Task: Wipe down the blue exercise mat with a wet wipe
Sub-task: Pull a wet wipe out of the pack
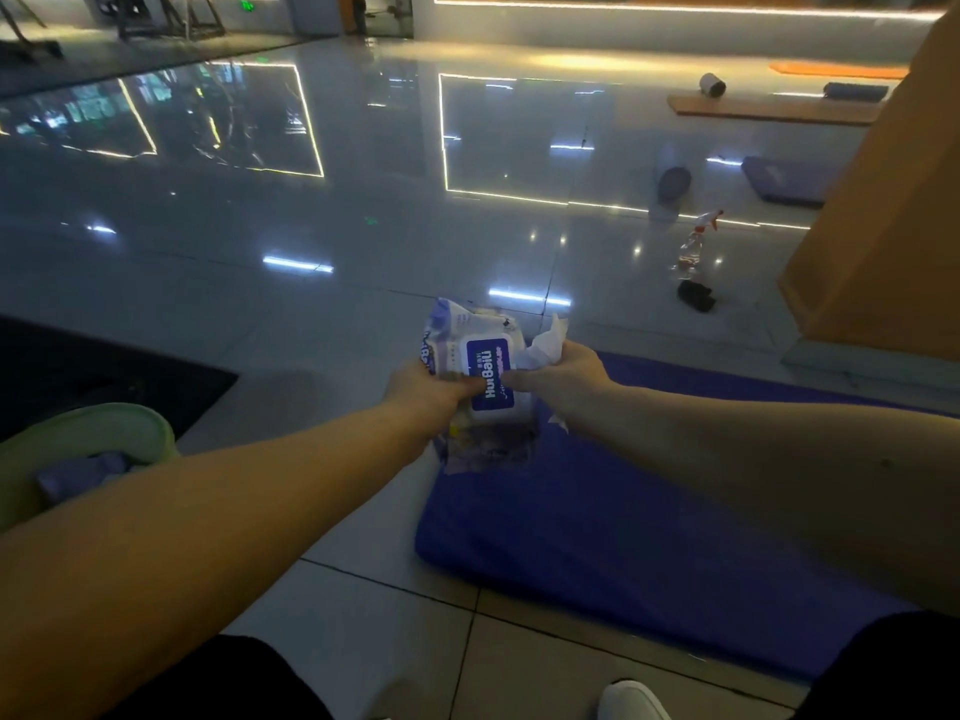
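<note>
The room is dim, with a cool blue cast. Thin bright light strips (675, 7) along the top of the frame are the main source. The glossy pale tiled floor (363, 226) mirrors them as hard white rectangles and small glare spots right of centre. A soft shadow lies on the tiles left of centre. The bare left forearm (234, 511) and right forearm (753, 459) look warm yellow and swell toward the lower corners through wide-angle distortion. The upper left is dark and murky. Print on the white-and-blue plastic wet-wipe pack (488, 356) at centre is legible but soft. The crumpled white wet wipe (545, 343) beside it shows pale with smeared edges.
</note>
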The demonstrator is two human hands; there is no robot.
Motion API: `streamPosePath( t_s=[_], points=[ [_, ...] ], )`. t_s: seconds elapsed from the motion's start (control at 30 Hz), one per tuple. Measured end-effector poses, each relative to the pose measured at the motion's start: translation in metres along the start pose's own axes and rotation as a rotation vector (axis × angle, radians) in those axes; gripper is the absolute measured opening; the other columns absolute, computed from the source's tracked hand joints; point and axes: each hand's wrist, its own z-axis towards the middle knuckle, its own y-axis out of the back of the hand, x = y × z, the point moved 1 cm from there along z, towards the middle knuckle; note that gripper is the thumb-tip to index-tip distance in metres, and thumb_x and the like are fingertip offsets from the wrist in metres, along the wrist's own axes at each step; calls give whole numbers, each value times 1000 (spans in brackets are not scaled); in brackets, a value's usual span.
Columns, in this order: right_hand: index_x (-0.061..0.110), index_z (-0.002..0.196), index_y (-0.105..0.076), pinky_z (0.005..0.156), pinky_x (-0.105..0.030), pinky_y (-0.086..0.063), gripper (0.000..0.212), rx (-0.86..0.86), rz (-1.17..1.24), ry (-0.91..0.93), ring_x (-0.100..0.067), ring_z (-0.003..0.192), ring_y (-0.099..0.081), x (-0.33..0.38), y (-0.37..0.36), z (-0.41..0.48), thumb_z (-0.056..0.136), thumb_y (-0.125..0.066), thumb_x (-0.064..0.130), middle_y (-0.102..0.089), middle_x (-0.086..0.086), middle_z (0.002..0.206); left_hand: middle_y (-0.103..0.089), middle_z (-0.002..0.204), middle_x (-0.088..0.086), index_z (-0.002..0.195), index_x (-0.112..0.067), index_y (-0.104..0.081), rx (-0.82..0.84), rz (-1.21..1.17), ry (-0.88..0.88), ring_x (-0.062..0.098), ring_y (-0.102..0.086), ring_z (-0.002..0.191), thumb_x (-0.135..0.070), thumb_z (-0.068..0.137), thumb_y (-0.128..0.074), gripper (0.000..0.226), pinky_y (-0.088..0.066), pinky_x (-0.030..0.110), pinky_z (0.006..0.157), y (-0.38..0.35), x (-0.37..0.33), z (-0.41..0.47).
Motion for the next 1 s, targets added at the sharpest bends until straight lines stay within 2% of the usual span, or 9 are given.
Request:
streamPosePath(
  t_s=[0.1, 0.2, 0.33, 0.5, 0.57, 0.73, 0.83, 0.9, 1.0],
  points=[
    [13, 118, -66, 71, -36, -60, 49, 19, -44, -32, -21, 92, -70, 7, -22, 10, 75, -89, 23, -71, -4, 104, -74, 107, 6, 112, -16, -69, 0, 13, 36, 25, -71, 100, -15, 81, -82, 33, -57, 48, 93, 22, -5, 9],
    [10, 114, -66, 53, -30, -54, 39, 64, 33, -126, -22, 75, -69, 1, -64, 22, 81, -84, 20, -69, -7, 91, -69, 112, 9, 123, -6, -64, -31, 26, 69, 28, -66, 107, -3, 89, -72, 35, -53, 46, 98, 53, 9, 8],
    [-1, 111, -68, 67, -39, -61, 31, 190, 126, -331, -29, 73, -71, -40, -144, 30, 87, -77, 15, -74, -16, 90, -69, 117, 15, 125, -1, -62, -213, 67, 226, 33, -66, 107, -8, 86, -76, 42, -54, 49, 96, 106, 85, 5],
    [-4, 103, -68, 47, -27, -44, 28, 307, -18, -451, -28, 66, -59, -105, -242, 6, 88, -71, 19, -66, -18, 87, -66, 115, 12, 125, -3, -58, -377, 66, 392, 30, -63, 105, -11, 84, -79, 47, -54, 40, 88, 157, 194, -26],
    [-2, 117, -65, 43, -25, -45, 32, 371, -59, -473, -23, 65, -58, -127, -276, -8, 93, -66, 19, -67, -14, 92, -69, 113, 11, 122, -10, -61, -433, 50, 466, 30, -66, 100, -17, 78, -83, 50, -57, 42, 86, 178, 236, -40],
    [-2, 128, -58, 92, -42, -52, 39, 413, -86, -583, -33, 106, -63, -167, -324, -38, 99, -59, 24, -61, -15, 109, -71, 97, 11, 108, -11, -68, -429, 132, 692, 29, -67, 83, -16, 86, -78, 24, -56, 35, 64, 210, 302, -75],
    [-2, 138, -53, 105, -43, -48, 43, 468, -112, -612, -36, 123, -57, -173, -333, -48, 102, -55, 22, -59, -20, 125, -70, 94, 9, 106, -11, -67, -428, 168, 768, 22, -64, 73, -15, 86, -78, 23, -47, 29, 52, 220, 320, -85],
    [-3, 134, -57, 95, -42, -54, 39, 479, -142, -573, -37, 115, -62, -178, -335, -47, 101, -55, 18, -63, -21, 124, -67, 90, 8, 111, -6, -65, -461, 184, 843, 20, -62, 69, -13, 84, -79, 31, -45, 27, 49, 228, 332, -86],
    [-6, 116, -64, 59, -36, -59, 24, 478, -82, -541, -27, 75, -66, -178, -328, -46, 101, -57, 11, -66, -13, 87, -59, 97, 10, 119, -3, -52, -576, 264, 951, 20, -58, 70, -17, 84, -79, 47, -47, 29, 49, 231, 326, -83]
  ],
)
